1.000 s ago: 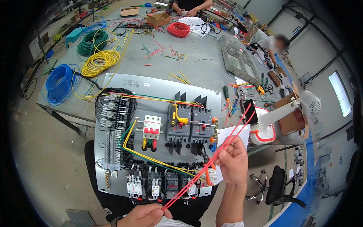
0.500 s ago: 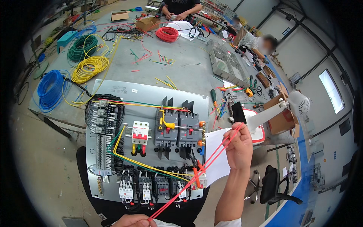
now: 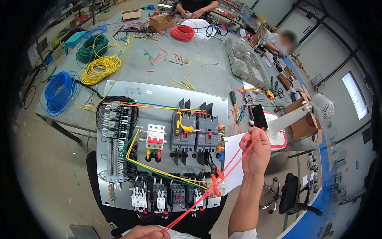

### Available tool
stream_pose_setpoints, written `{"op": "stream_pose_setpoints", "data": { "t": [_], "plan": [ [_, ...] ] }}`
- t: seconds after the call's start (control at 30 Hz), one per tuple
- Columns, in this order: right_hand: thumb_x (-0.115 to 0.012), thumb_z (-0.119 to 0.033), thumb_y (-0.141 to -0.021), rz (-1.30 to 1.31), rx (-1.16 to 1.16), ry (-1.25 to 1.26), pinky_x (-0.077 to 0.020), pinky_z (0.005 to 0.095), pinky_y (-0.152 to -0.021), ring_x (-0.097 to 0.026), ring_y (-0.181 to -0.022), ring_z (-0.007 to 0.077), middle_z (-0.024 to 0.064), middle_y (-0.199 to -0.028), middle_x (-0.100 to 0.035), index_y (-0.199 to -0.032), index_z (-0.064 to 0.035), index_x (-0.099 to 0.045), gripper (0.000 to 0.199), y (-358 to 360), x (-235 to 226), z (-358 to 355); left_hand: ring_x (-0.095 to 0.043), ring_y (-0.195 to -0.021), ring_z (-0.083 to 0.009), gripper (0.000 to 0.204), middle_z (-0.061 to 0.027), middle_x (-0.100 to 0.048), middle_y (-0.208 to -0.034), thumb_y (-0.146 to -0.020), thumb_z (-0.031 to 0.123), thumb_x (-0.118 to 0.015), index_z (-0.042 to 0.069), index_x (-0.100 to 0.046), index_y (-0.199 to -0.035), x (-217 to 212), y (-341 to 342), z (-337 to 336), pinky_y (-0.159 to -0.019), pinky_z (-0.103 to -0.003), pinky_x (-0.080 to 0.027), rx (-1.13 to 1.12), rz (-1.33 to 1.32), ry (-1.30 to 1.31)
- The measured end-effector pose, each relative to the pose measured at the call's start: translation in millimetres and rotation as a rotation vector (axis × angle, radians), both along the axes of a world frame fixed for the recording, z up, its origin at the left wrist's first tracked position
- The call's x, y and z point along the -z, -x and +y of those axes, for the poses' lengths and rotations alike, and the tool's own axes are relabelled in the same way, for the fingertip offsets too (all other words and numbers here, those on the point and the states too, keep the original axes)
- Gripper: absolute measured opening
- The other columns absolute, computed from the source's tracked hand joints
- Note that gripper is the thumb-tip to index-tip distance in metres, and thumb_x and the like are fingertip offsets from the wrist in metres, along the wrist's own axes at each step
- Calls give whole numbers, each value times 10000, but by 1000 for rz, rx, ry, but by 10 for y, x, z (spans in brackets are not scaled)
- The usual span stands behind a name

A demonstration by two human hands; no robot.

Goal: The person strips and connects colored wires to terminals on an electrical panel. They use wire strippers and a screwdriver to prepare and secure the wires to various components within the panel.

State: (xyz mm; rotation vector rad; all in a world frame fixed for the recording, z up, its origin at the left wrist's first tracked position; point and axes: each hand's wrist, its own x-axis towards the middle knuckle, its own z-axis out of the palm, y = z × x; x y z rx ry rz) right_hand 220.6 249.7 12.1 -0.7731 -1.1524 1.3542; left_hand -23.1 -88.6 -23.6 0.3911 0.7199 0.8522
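Two lengths of red wire stretch diagonally between my hands, above the lower right of a metal mounting panel. My right hand pinches their upper ends beside the white paper. At the bottom edge, my left hand grips their lower ends, partly cut off by the frame. The panel carries a white circuit breaker, two grey breakers, contactors and a terminal strip. A yellow-handled screwdriver lies across the grey breakers. Orange-handled pliers rest at the panel's right edge, partly behind the wires.
Blue, yellow and green wire coils lie at left, a red coil farther back. A grey compartment bin stands at right, near a white fan. Co-workers are beyond; a black chair stands right.
The whole view has shifted slightly, so the panel and table sit farther right. Both hands keep hold of the red wires, whose strands now spread a little wider near my right hand.
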Motion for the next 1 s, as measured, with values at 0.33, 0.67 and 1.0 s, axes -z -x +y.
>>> {"op": "stream_pose_setpoints", "data": {
  "t": [0.33,0.67,1.0],
  "plan": [
    [-531,-236,-1095,-181,5,39,-546,286,-658,-677,-743,167,180,-1037,-738,-1310,62,-615,377,54,-145,-171,-347,-613,-63,326,45,-408,-697,-1130,208,-448,-38,-649,-1205,-48,-24,35,-579,-245,-323,-22,277,-82],
    [-545,-190,-1063,-185,-31,-155,-499,386,-980,-661,-1118,239,223,-1281,-686,-1170,83,-691,328,-63,-158,-246,-444,-640,-67,294,22,-486,-698,-1109,245,-509,25,-701,-1143,-108,-53,69,-612,-245,-415,-42,622,-184],
    [-646,-197,-1033,-137,-41,-62,-475,346,-953,-666,-932,180,150,-964,-722,-1129,89,-697,306,-117,-69,-231,-482,-614,-71,264,16,-496,-670,-1101,228,-521,49,-705,-1167,-141,15,83,-590,-251,-430,14,672,-272]
  ]
}}
